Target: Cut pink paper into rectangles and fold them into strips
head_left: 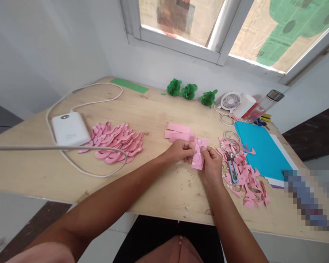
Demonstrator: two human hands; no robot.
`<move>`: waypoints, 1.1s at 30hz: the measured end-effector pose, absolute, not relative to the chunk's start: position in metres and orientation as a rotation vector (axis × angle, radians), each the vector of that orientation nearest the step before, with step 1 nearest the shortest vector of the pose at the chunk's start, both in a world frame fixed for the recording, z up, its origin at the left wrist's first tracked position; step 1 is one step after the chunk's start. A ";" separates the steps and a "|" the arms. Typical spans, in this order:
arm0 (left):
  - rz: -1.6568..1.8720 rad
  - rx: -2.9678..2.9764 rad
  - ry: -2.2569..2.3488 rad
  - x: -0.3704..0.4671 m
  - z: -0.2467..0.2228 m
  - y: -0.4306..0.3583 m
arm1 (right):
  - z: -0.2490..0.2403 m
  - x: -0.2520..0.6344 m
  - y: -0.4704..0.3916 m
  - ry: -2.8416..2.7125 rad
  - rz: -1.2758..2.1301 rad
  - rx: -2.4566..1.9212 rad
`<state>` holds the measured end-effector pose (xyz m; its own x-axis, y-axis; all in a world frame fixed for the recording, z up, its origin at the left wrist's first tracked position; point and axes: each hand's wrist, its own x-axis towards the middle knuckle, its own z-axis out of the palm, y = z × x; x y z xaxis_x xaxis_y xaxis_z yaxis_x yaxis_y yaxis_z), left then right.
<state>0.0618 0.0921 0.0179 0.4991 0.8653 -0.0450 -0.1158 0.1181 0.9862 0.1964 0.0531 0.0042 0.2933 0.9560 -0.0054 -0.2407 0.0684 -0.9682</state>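
Note:
Between my two hands, above the near middle of the table, is a pink paper strip point(199, 160) with a curved outline drawn on it. My left hand point(180, 151) pinches its left edge, and my right hand point(212, 162) grips its right side with the thumb on top. Just behind the left hand lie several plain pink paper strips point(179, 132). Further left is a heap of cut-out pink paper shapes point(120, 142). A pair of scissors point(232, 170) with blue-grey handles rests right of my right hand, among pink paper scraps point(250, 182).
A white power bank point(70, 128) with a looping cable point(93, 86) occupies the left. Along the wall stand green paper ornaments point(189, 91), a small fan point(230, 101) and a bottle point(264, 106). Blue sheets point(263, 149) lie at the right, near a pixelated patch.

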 end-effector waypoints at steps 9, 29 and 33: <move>0.847 1.240 0.799 0.061 0.018 0.092 | 0.005 0.196 0.055 -0.800 1.138 -1.092; 0.839 1.257 0.810 0.061 0.014 0.095 | 0.005 0.196 0.053 -0.810 1.140 -1.118; 0.839 1.261 0.808 0.060 0.014 0.095 | 0.003 0.197 0.053 -0.828 1.141 -1.124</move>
